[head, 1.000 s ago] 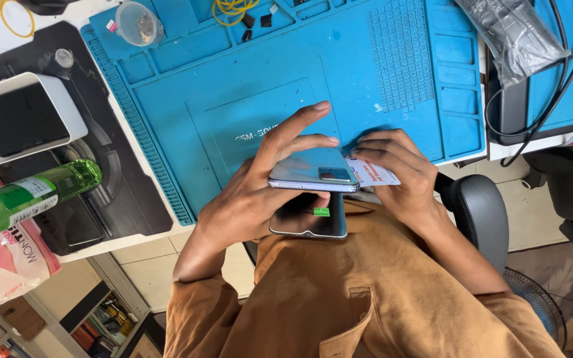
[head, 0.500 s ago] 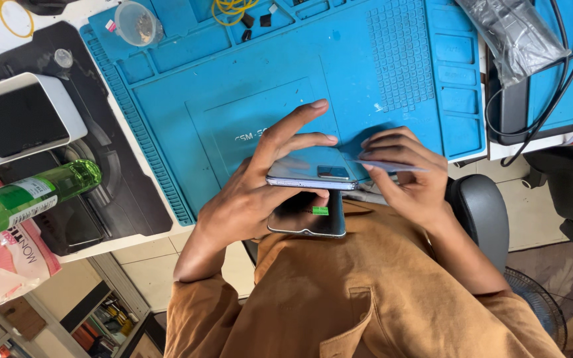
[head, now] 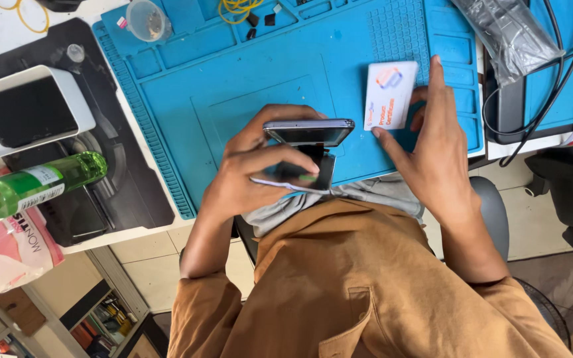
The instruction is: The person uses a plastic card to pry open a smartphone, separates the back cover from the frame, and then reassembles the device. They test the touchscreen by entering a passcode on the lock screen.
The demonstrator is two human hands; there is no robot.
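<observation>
At the centre of the frame my left hand (head: 247, 176) grips a smartphone (head: 308, 132), fingers curled around its body, its back panel (head: 296, 174) hinged open beneath. Just right, my right hand (head: 432, 149) pinches a white plastic card (head: 389, 95) between thumb and fingers. Beyond both lies the blue repair mat (head: 233, 73); a green bottle (head: 31, 185) sits at far left.

We see a white workbench (head: 111, 235) beyond our hands, carrying a blue silicone repair mat (head: 233, 79). Left of our left hand (head: 250, 176) lie a black mat (head: 127, 185), a white box (head: 28, 113) and a green bottle (head: 31, 187).
</observation>
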